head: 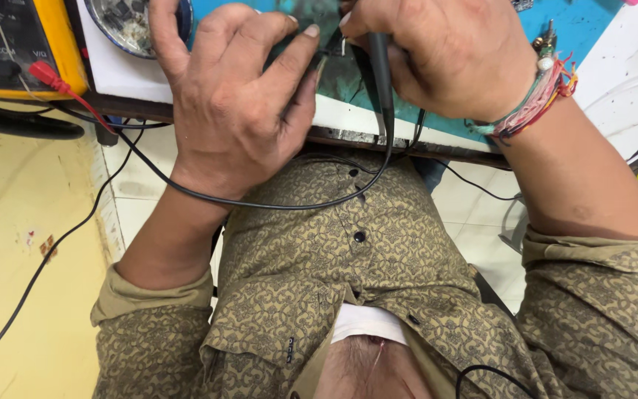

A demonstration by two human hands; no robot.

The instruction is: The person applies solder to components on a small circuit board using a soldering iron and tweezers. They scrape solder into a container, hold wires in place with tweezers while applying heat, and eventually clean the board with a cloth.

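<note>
I am in the middle of probing or soldering a small part on the green mat point(348, 77) at the near edge of the table point(123, 74). My right hand point(452, 55) grips a slim black pen-shaped tool point(380, 63), its fingers point(367, 22) wrapped fully closed around the upper shaft. The tool's long axis runs near to far: the working tip points away from me toward the mat, hidden under my hands, and the tail end points back at my chest, where its black cable point(297, 203) loops left across my shirt.

My left hand point(234, 103) lies flat-ish just beside it, thumb and forefinger pinched together on something small at the tip, though I cannot tell what they have hold of.

Judging from this, the next move calls for a steady left pinch and only tiny shifts of the tip, keeping the cable slack.

Far left sit a yellow meter point(64, 44) with a red plug point(46, 74) and a round dish point(123, 26).
</note>
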